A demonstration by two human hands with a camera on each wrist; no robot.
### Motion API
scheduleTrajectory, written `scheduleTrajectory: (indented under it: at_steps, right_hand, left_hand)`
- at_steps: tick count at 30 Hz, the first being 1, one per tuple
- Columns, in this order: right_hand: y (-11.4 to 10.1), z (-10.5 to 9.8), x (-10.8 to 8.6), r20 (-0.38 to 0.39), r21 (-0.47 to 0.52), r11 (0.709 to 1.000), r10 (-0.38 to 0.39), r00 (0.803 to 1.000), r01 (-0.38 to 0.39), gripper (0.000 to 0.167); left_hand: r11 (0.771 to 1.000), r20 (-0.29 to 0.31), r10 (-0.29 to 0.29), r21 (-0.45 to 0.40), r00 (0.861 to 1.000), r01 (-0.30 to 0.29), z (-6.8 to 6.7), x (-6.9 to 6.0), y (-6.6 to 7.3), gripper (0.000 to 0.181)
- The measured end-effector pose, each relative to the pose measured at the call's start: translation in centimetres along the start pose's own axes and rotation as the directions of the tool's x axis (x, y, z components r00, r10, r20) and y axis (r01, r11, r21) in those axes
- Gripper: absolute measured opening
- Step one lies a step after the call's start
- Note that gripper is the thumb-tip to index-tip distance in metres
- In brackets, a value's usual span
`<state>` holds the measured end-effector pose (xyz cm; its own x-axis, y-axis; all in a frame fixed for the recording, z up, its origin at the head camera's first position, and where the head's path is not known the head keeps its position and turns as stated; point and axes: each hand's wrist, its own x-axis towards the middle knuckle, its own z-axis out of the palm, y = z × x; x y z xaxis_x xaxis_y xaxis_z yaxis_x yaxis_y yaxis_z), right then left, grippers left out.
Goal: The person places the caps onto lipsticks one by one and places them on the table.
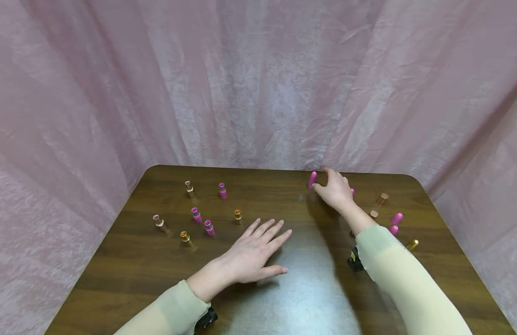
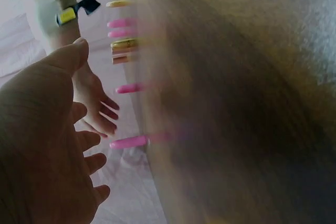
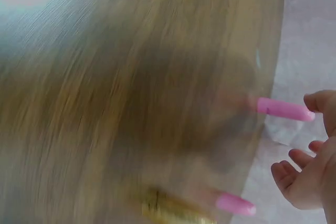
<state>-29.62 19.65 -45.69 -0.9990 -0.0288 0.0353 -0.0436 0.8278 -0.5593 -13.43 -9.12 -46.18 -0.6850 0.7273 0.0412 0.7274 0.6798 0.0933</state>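
Note:
My right hand [image 1: 334, 190] reaches over the back of the table with its fingers loosely spread. Just left of it stands an upright pink, round-topped lipstick-like tube [image 1: 312, 180]. In the right wrist view the thumb lies across this pink tube's tip [image 3: 286, 109]; whether they touch I cannot tell. The other fingers curve loosely around nothing. My left hand [image 1: 254, 253] hovers palm down over the table's middle, its fingers spread and straight. Near its fingertips stands a short gold open-topped tube [image 1: 238, 217]. A second pink round-topped piece [image 3: 236, 204] is partly hidden behind the right hand in the head view.
Left on the wooden table [image 1: 128, 274] stand several open-topped tubes: pink [image 1: 209, 228], gold [image 1: 185, 238] and rose-gold [image 1: 159, 223]. Right are pink round-topped pieces [image 1: 396, 218], rose-gold pieces [image 1: 382, 199] and a gold piece [image 1: 412, 244]. A pink curtain [image 1: 258, 93] hangs behind.

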Motion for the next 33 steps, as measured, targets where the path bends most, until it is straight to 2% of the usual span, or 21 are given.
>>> scheduleTrajectory:
  at_steps: [4,8,11,14,17,20,22,25,28,31,33]
  right_hand:
    - [0.5,-2.0,-1.8,-0.002,-0.052,0.995,-0.082,0.997,0.082,0.08]
    - [1.0,-3.3,-3.9,-0.019,-0.144,0.969,-0.207,0.978,0.202,0.081]
    - [1.1,-3.6,-6.0,-0.002,-0.232,0.922,-0.319,0.948,0.309,0.081]
    - [1.2,-3.4,-8.6,0.026,-0.315,0.858,-0.419,0.908,0.405,0.081]
    - [1.4,-2.8,-11.2,0.059,-0.35,0.809,-0.483,0.873,0.472,0.08]
    - [1.8,-2.4,-13.4,0.09,-0.353,0.777,-0.527,0.845,0.522,0.078]
    - [2.4,-2.5,-14.3,0.089,-0.359,0.766,-0.541,0.836,0.533,0.075]
    - [3.9,-3.3,-14.8,0.057,-0.376,0.769,-0.538,0.841,0.517,0.067]
    - [5.5,-4.5,-14.7,0.027,-0.391,0.793,-0.498,0.867,0.467,0.057]
    - [6.7,-5.4,-14.4,0.036,-0.396,0.812,-0.454,0.89,0.43,0.049]
    - [7.2,-5.8,-14.2,0.048,-0.399,0.817,-0.436,0.899,0.417,0.045]
  left_hand:
    - [1.0,-0.013,-0.001,-0.006,1.0,0.001,-0.2,0.3,-0.3,0.089]
    - [1.0,-0.022,-0.011,0.004,1.0,0.011,-0.3,0.4,-0.6,0.088]
    - [1.0,-0.029,-0.015,0.011,0.999,0.015,-0.4,0.2,-0.8,0.088]
    - [1.0,-0.038,-0.009,0.015,0.999,0.009,-0.3,-0.1,-1.0,0.088]
    - [1.0,-0.043,0.003,0.017,0.999,-0.002,-0.3,-0.3,-1.1,0.088]
    - [1.0,-0.034,0.012,0.016,0.999,-0.012,-0.2,-0.5,-1.0,0.088]
    - [1.0,-0.027,0.028,0.015,0.999,-0.028,-0.1,-0.3,-0.8,0.087]
    - [0.998,-0.019,0.066,0.015,0.998,-0.066,0.0,0.4,-0.3,0.086]
    - [0.994,-0.008,0.108,0.021,0.994,-0.108,0.3,1.7,0.4,0.086]
    - [0.99,0.014,0.136,0.04,0.991,-0.137,0.8,3.4,1.4,0.086]
    - [0.987,0.029,0.149,0.059,0.988,-0.15,1.2,4.7,2.1,0.086]
